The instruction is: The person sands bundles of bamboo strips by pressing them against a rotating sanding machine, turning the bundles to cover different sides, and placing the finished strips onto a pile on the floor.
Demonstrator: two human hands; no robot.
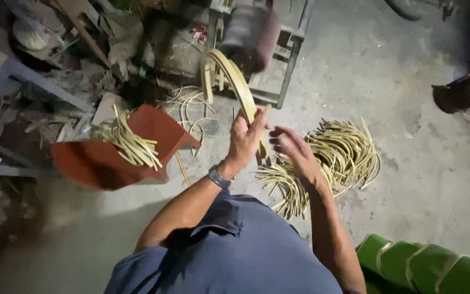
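Partly done: left hand (244, 139) gripping bent bamboo strip (234, 81), right hand (295, 149) loosely curled (empty, apparently); floor pile (333, 158) remaining, some strips on red chair (110, 163).

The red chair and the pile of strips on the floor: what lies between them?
In the head view, the left hand gripping a bent strip.

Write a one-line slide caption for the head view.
Left hand grips a curved bamboo strip, right hand beside it, above a strip pile on concrete; red chair holds more.
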